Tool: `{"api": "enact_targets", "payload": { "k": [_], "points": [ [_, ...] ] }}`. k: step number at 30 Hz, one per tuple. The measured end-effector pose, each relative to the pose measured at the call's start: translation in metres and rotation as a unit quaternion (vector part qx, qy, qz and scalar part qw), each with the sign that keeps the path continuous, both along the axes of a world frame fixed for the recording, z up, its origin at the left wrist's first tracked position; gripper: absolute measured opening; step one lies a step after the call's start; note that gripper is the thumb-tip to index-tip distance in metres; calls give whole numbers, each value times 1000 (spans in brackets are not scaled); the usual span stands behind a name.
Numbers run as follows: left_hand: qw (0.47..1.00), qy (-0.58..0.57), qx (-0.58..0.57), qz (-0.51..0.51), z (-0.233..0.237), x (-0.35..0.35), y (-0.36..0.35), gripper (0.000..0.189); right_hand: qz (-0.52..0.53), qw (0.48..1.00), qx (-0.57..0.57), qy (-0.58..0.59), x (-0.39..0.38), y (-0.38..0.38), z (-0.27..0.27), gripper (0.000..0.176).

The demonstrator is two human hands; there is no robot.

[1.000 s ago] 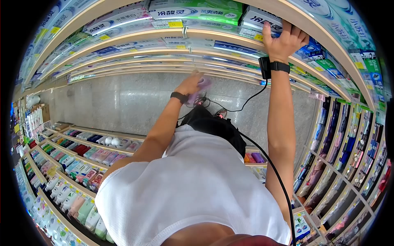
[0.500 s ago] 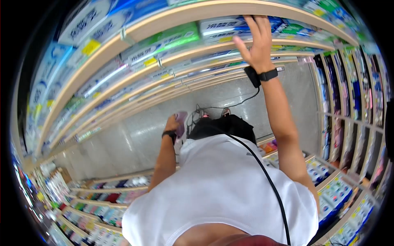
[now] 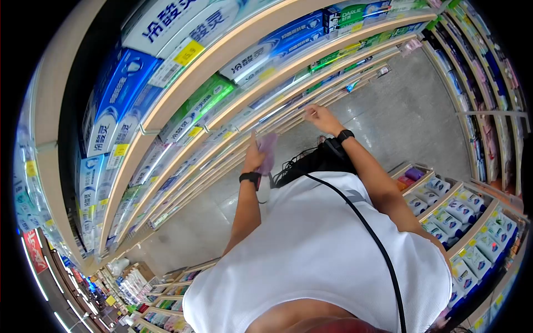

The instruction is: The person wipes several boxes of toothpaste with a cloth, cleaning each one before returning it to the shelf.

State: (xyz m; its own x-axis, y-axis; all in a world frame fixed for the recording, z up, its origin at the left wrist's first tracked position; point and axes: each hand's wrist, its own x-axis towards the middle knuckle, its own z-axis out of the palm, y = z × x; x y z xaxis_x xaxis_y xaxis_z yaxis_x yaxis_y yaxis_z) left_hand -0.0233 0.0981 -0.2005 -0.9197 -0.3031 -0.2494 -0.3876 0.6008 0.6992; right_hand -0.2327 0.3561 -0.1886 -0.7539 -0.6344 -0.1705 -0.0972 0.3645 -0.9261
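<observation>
My left hand (image 3: 254,158) is closed around a thin purple cloth (image 3: 267,152), which hangs at its right side, in front of the lower shelf edges. My right hand (image 3: 322,117) is beside the lower shelves with its fingers loosely curled, and nothing shows in it. Dark bands are on both wrists. Beyond my hands are shelves with a green box (image 3: 206,100), a blue and white box (image 3: 125,83) and yellow price tags (image 3: 189,53).
Grey floor (image 3: 383,119) lies between the shelf rows. Hanging goods (image 3: 477,94) stand at the right, white packs (image 3: 458,211) on the lower right shelves. A black cable (image 3: 355,208) runs over the white shirt.
My right hand has come down from the upper shelf and its fingers have curled. My left hand with the cloth is nearer the shelves. The view has turned, with the left shelves larger.
</observation>
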Motion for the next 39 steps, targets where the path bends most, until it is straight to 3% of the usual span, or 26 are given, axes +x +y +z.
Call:
{"api": "enact_targets", "payload": {
  "k": [2, 3, 5, 9, 10, 13, 21, 23, 26, 35, 36, 38, 39],
  "points": [
    [986, -25, 156, 63, 21, -26, 12, 106, 9, 1000, 10, -14, -2, -10, -20, 56],
    [987, -27, 150, 58, 31, -34, 20, 106, 22, 999, 26, -23, -5, -13, -27, 64],
    [966, -21, 245, 74, 37, -45, 29, 109, 10, 997, 17, -76, -12, -16, -28, 71],
    [977, -15, 208, 53, 7, -45, 22, 107, -5, 985, -13, -172, -30, -22, -38, 88],
    [988, 10, 151, 31, -20, -40, 10, 106, -8, 984, -17, -175, -36, -26, -43, 88],
    [992, -12, 110, 52, -32, -38, 3, 104, 8, 975, -13, -221, -47, -34, -56, 89],
    [985, 12, 154, 79, -70, -28, -19, 102, 18, 970, -32, -242, -57, -41, -32, 95],
    [971, 52, 212, 98, -57, -31, -9, 100, 25, 968, -46, -244, -58, -41, -34, 94],
    [980, 39, 178, 77, -46, -34, -4, 101, 27, 968, -36, -248, -57, -37, -27, 96],
    [966, 66, 217, 128, 3, -42, 33, 95, 34, 965, -39, -255, -55, -33, -18, 99],
    [965, 64, 218, 128, 4, -40, 34, 95, 26, 965, -42, -257, -55, -33, -19, 92],
    [991, 32, 50, 122, 31, -41, 42, 92, 17, 965, -48, -257, -52, -33, -19, 88],
    [991, 32, 51, 123, 31, -43, 41, 92, 18, 965, -47, -257, -52, -34, -18, 88]
  ]
}}
